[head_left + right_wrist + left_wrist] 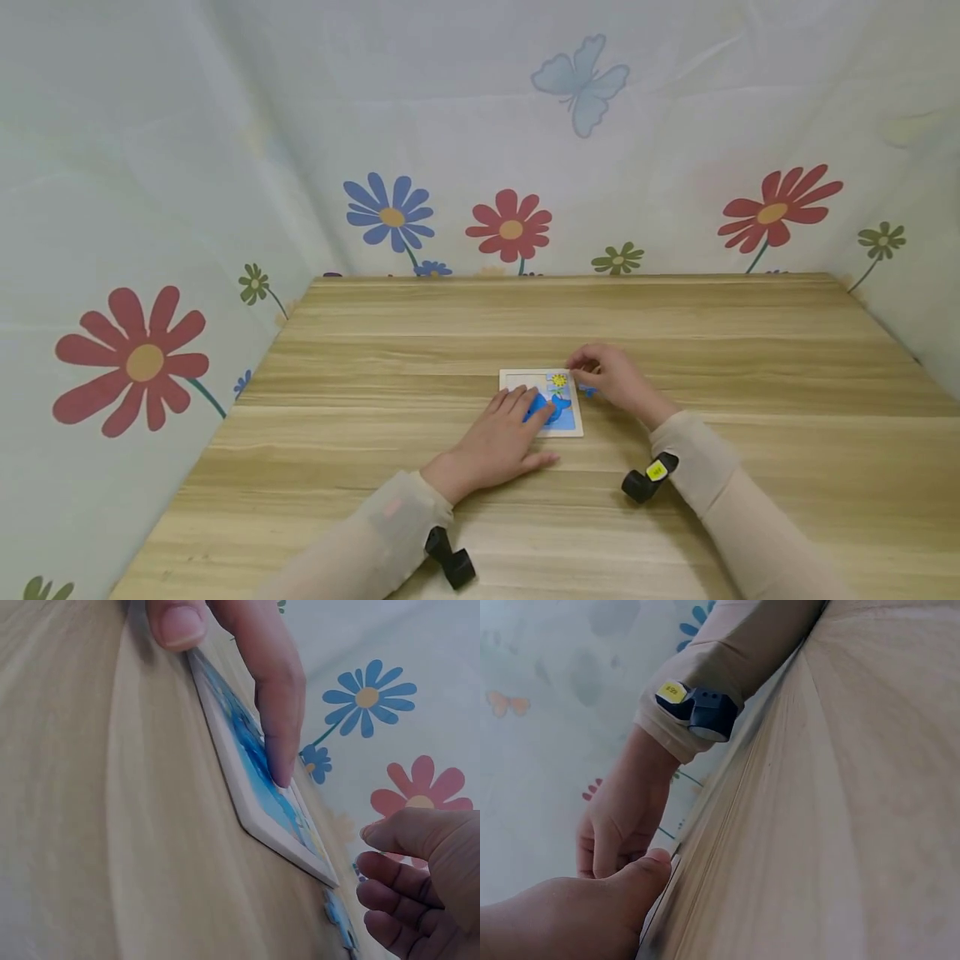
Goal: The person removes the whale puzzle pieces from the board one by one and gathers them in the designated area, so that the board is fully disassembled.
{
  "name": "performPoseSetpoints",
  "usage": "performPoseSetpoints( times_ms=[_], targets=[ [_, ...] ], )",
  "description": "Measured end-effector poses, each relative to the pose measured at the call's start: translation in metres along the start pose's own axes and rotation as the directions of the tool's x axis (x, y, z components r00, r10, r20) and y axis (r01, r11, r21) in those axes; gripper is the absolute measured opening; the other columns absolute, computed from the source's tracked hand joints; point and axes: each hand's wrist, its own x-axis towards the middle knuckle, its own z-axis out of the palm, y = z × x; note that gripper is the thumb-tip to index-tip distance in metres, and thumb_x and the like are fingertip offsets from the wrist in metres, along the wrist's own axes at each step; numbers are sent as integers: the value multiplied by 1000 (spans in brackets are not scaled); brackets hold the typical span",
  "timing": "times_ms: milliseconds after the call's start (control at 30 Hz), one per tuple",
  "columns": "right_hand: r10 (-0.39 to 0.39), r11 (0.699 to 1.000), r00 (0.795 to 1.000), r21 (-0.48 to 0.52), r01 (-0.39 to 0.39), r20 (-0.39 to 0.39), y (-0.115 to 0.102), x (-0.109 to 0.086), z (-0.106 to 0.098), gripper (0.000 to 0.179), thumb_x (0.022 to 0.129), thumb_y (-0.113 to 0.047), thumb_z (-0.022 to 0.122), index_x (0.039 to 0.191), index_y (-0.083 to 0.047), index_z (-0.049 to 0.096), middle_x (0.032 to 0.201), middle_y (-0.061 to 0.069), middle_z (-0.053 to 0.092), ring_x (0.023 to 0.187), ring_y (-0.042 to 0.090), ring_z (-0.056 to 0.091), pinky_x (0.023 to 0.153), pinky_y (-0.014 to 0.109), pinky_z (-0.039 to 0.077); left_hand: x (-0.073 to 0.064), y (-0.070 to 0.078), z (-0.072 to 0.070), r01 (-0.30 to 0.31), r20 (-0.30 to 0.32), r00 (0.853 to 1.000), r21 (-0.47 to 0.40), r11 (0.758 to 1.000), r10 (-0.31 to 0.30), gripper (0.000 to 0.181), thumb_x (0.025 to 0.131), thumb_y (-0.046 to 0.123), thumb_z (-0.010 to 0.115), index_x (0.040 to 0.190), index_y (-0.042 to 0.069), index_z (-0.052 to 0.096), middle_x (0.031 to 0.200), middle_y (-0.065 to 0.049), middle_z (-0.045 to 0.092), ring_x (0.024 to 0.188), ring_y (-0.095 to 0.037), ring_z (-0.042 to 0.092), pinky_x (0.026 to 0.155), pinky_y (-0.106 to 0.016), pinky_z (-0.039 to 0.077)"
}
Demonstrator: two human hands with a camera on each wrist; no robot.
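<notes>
A small jigsaw puzzle (pixel 566 421) in a pale frame lies on the table, with a blue animal-like shape and a yellow flower in its picture. My left hand (pixel 498 442) rests on its left part, fingers spread, covering some of the picture. In the right wrist view, one left fingertip presses on the blue picture. By the frame's far right corner is my right hand (pixel 615 379), its fingers loosely bent. Between its thumb and fingers (pixel 397 877) I see nothing held. A loose blue puzzle piece (pixel 341 922) lies beside the frame, partly beneath this hand.
The wood-grain table (pixel 750 358) extends around the puzzle on all sides. Behind it and to its left hangs a white cloth (pixel 450 100) printed with flowers and a butterfly. Each wrist wears a black camera mount (pixel 640 485).
</notes>
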Motion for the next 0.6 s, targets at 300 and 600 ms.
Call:
performPoseSetpoints(
  times_ms=[300,600],
  targets=[
    [-73,997,997,-10,73,-36,-2,-2,14,14,88,-5,64,101,-1,69,95,12,67,82,18,60,73,30,50,-1,-2,7,-17,-33,999,-5,1000,16,70,94,63,40,148,17,38,150,-15,39,140,-31,37,115,-46,32],
    [-104,992,994,-77,103,-18,-5,-3,21,11,87,-7,66,97,-5,70,92,9,64,80,16,58,71,28,47,0,-2,8,-5,-16,1000,4,1000,5,70,95,63,39,148,18,38,151,-13,38,141,-30,36,116,-45,31]
  ],
)
